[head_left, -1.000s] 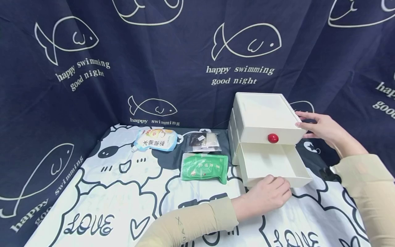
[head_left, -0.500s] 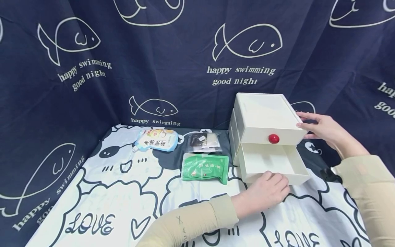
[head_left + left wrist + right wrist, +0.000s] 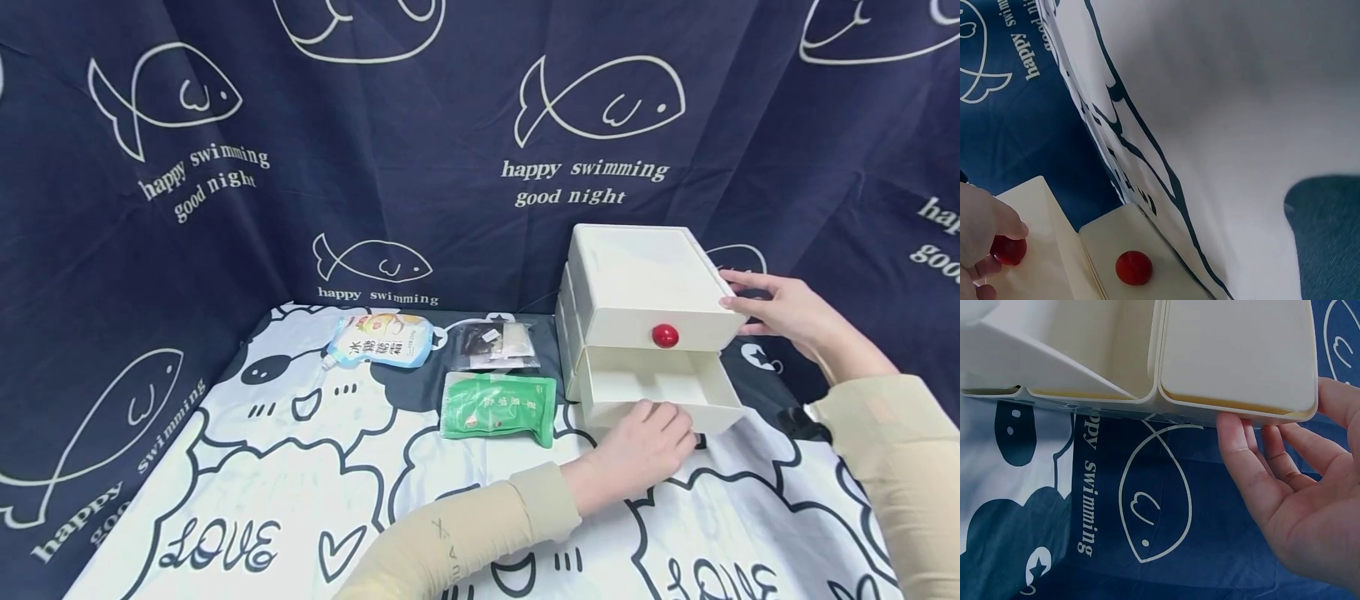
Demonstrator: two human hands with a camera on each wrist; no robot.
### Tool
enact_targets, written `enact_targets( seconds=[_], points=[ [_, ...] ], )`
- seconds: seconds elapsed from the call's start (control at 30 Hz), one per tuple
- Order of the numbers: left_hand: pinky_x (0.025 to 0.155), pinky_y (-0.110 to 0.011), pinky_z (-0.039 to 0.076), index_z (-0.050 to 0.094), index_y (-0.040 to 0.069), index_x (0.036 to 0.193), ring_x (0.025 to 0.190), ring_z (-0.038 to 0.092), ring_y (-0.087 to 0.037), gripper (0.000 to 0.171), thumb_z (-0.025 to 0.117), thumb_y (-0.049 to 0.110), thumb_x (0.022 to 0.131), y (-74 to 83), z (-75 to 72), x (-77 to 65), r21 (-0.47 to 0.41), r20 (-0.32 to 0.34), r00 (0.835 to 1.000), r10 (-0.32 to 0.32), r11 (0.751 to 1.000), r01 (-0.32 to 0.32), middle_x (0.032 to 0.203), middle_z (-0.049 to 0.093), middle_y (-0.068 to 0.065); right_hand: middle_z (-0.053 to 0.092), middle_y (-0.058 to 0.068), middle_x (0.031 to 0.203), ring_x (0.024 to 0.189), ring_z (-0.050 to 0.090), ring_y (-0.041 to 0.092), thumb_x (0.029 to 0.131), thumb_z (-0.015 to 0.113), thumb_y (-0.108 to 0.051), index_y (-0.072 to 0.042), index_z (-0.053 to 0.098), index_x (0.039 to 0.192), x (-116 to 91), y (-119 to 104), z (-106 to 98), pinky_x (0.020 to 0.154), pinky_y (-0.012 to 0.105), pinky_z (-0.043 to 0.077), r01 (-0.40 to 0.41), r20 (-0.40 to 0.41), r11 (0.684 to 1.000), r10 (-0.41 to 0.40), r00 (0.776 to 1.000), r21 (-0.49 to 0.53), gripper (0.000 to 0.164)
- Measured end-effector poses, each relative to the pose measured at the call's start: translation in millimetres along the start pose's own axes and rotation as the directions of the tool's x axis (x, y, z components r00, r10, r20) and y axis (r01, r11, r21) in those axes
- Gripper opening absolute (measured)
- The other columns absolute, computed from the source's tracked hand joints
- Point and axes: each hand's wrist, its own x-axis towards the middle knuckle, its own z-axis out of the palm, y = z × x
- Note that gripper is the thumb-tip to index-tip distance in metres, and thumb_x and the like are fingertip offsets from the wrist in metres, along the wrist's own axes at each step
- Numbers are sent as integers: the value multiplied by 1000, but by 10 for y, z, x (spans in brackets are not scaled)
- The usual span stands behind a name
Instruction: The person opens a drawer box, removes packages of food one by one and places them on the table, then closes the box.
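One red drawer knob (image 3: 1011,252) (hidden from the head view) sits pinched in the left hand (image 3: 647,446); right hand (image 3: 798,317), fingers spread, touches cabinet (image 3: 651,268)

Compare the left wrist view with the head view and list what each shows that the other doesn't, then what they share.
Only the left wrist view: the red knob of the open drawer, held in the fingers of the left hand, and a second red knob on the drawer below.

Only the head view: the spouted pouch, clear packet, green packet, right hand, and the top drawer with its knob.

Both: the left hand, the open drawer, the navy fish-print curtain and the black-and-white patterned cloth.
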Motion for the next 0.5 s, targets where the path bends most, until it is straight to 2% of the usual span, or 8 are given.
enact_targets(
  seconds=[0.27, 0.5],
  points=[
    [78, -25, 36, 61, 26, 106, 98, 47, -12, 31, 32, 19, 98, -28, 81, 37, 20, -60, 997, -41, 999, 42, 107, 54, 9, 31, 27, 140, 78, 53, -13, 94, 56, -33, 0, 24, 147, 8, 8, 6, 71, 22, 55, -2, -6, 1000, 2, 1000, 19, 70],
    [79, -26, 37, 61, 25, 103, 99, 47, -13, 29, 35, 17, 95, -59, 162, 71, 20, -74, 995, -65, 998, 67, 106, 55, 9, 32, 26, 140, 78, 54, -12, 93, 57, -34, -1, 25, 147, 4, 5, 5, 72, 23, 55, -11, -11, 1000, 11, 1000, 19, 71]
  ],
)
